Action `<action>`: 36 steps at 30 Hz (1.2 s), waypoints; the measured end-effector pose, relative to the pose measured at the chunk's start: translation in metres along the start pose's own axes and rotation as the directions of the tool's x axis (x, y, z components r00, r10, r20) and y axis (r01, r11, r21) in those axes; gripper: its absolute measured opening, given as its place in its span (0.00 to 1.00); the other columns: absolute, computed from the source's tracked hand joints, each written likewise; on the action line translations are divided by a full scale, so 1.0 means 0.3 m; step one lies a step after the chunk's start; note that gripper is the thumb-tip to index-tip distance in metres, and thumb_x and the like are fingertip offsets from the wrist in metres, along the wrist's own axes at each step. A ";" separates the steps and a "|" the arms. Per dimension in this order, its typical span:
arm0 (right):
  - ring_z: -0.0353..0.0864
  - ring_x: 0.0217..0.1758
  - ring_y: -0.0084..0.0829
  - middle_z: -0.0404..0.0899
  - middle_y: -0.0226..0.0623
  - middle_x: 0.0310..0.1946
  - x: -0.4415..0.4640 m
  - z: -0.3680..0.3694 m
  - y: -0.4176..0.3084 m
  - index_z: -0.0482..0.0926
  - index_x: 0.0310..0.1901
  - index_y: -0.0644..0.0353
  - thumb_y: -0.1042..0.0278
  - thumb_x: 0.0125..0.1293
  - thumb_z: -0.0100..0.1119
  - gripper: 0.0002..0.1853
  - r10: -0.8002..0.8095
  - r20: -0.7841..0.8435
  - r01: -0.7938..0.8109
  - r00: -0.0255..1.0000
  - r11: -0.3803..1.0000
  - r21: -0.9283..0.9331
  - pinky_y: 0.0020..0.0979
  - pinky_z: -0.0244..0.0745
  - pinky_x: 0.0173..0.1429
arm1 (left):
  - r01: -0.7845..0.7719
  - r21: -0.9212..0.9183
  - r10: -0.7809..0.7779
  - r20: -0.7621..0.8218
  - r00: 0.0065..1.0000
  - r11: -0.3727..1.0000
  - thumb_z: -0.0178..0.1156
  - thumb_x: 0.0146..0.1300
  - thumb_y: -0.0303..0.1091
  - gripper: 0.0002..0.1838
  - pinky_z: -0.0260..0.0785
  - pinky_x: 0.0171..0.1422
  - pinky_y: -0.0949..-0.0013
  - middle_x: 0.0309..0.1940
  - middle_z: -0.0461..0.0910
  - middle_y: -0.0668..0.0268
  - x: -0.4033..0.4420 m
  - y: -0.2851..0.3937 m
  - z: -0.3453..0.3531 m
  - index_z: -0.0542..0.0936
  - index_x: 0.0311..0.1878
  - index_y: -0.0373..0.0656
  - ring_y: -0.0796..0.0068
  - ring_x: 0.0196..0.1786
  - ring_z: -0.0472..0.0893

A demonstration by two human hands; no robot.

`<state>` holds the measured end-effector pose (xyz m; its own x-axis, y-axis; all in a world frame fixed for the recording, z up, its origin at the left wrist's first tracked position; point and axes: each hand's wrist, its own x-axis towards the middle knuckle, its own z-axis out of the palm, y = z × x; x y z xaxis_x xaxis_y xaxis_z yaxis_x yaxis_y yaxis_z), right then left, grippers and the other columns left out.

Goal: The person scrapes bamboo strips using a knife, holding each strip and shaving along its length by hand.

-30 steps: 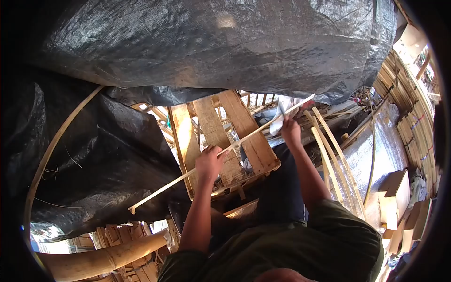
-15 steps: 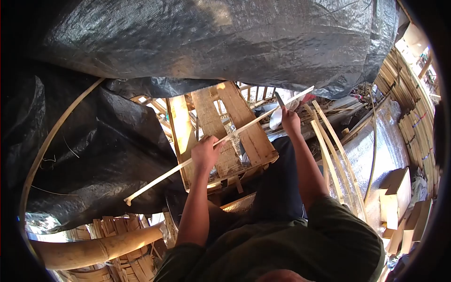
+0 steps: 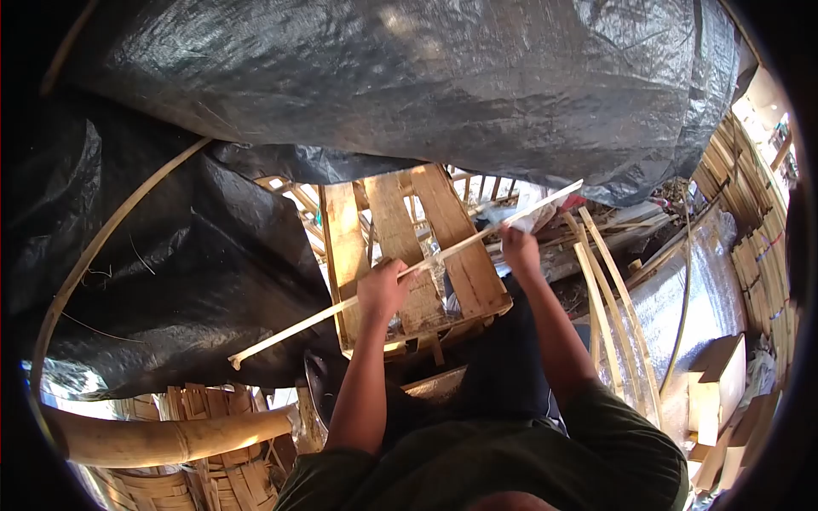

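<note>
A long pale bamboo strip [image 3: 298, 328] slants across the view, its knobbed end low at left and its thin tip high at right. My left hand [image 3: 382, 289] is wrapped round its middle, above a slatted wooden crate [image 3: 467, 268]. My right hand [image 3: 521, 249] is closed on the handle of a knife [image 3: 503, 219], close to the strip's upper right part. Motion blurs the blade, and I cannot tell whether it touches the strip.
Black tarpaulin [image 3: 409, 85] hangs across the top, with more dark sheeting [image 3: 187, 272] at left. Several bamboo strips [image 3: 618, 289] stand at my right, near a silvery sheet [image 3: 682, 281] and a cardboard box [image 3: 716, 387]. A thick bamboo pole [image 3: 162, 441] lies lower left.
My right hand with the knife has moved down and slightly left, towards the strip. The whole view has shifted a little. My left hand keeps its hold on the strip.
</note>
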<state>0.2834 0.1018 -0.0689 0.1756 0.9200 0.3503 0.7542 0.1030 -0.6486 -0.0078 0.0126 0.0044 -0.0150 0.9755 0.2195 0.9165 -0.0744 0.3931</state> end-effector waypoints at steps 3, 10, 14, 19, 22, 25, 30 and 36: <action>0.81 0.29 0.59 0.79 0.58 0.24 0.049 -0.027 0.049 0.82 0.29 0.65 0.51 0.73 0.50 0.24 0.209 -0.039 -0.206 0.977 0.977 0.055 0.52 0.76 0.32 | 0.029 -0.011 -0.029 0.022 0.999 1.000 0.65 0.60 0.55 0.19 0.74 0.38 0.60 0.31 0.82 0.65 -0.014 0.013 -0.005 0.81 0.34 0.47 0.61 0.34 0.83; 0.80 0.33 0.60 0.79 0.57 0.25 0.086 -0.056 0.018 0.82 0.31 0.65 0.51 0.73 0.49 0.24 0.196 0.083 -0.192 0.977 0.980 -0.053 0.50 0.74 0.34 | 0.027 0.012 -0.027 0.025 0.999 1.000 0.65 0.60 0.56 0.19 0.74 0.36 0.60 0.29 0.82 0.64 -0.006 0.009 -0.003 0.82 0.35 0.48 0.61 0.32 0.83; 0.81 0.30 0.60 0.79 0.58 0.22 0.041 0.057 0.056 0.82 0.28 0.65 0.48 0.72 0.50 0.26 -0.056 -0.033 0.058 0.998 0.995 0.081 0.54 0.76 0.35 | 0.018 0.014 -0.018 0.000 1.000 1.000 0.66 0.59 0.56 0.19 0.74 0.35 0.61 0.27 0.82 0.64 0.004 0.012 -0.003 0.82 0.34 0.48 0.61 0.31 0.83; 0.81 0.32 0.60 0.79 0.60 0.23 0.074 -0.067 0.035 0.82 0.31 0.66 0.50 0.73 0.49 0.25 0.239 -0.030 -0.239 0.971 0.971 0.004 0.54 0.75 0.34 | 0.036 0.034 -0.036 -0.001 0.999 0.999 0.66 0.59 0.56 0.19 0.74 0.34 0.61 0.25 0.82 0.66 -0.008 0.020 -0.007 0.82 0.33 0.48 0.62 0.30 0.83; 0.81 0.34 0.61 0.78 0.61 0.25 0.014 0.002 -0.011 0.82 0.33 0.68 0.48 0.72 0.49 0.26 -0.118 0.068 0.109 0.991 0.986 0.128 0.54 0.76 0.37 | 0.009 0.028 -0.008 -0.038 0.999 1.000 0.66 0.59 0.56 0.19 0.74 0.35 0.61 0.27 0.83 0.67 -0.006 0.014 0.005 0.83 0.34 0.49 0.62 0.31 0.84; 0.81 0.33 0.61 0.79 0.58 0.24 0.054 -0.016 0.019 0.82 0.30 0.65 0.48 0.72 0.49 0.26 0.108 0.078 -0.108 0.991 0.994 0.008 0.55 0.75 0.36 | 0.011 0.024 -0.011 -0.019 1.000 1.000 0.65 0.60 0.56 0.19 0.74 0.36 0.61 0.28 0.83 0.66 -0.016 0.003 0.005 0.83 0.35 0.49 0.62 0.32 0.84; 0.81 0.31 0.61 0.77 0.58 0.21 0.018 0.041 0.012 0.81 0.28 0.65 0.49 0.73 0.47 0.27 -0.108 0.045 0.103 0.993 0.990 0.094 0.56 0.75 0.34 | 0.070 0.066 -0.074 0.057 0.996 0.995 0.65 0.60 0.57 0.20 0.74 0.38 0.61 0.30 0.84 0.66 -0.013 0.026 -0.017 0.83 0.36 0.48 0.62 0.35 0.84; 0.81 0.33 0.60 0.80 0.58 0.24 0.074 -0.032 0.026 0.83 0.29 0.66 0.47 0.72 0.48 0.28 0.202 0.027 -0.201 0.979 0.979 -0.029 0.54 0.76 0.38 | 0.047 0.012 -0.047 0.017 0.999 0.999 0.65 0.60 0.57 0.21 0.75 0.39 0.60 0.32 0.84 0.66 -0.019 0.017 -0.010 0.83 0.37 0.48 0.62 0.36 0.84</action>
<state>0.2993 0.1193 -0.0596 0.3069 0.9317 0.1941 0.7215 -0.0947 -0.6859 -0.0043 0.0061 0.0077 -0.0514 0.9813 0.1853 0.9195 -0.0259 0.3922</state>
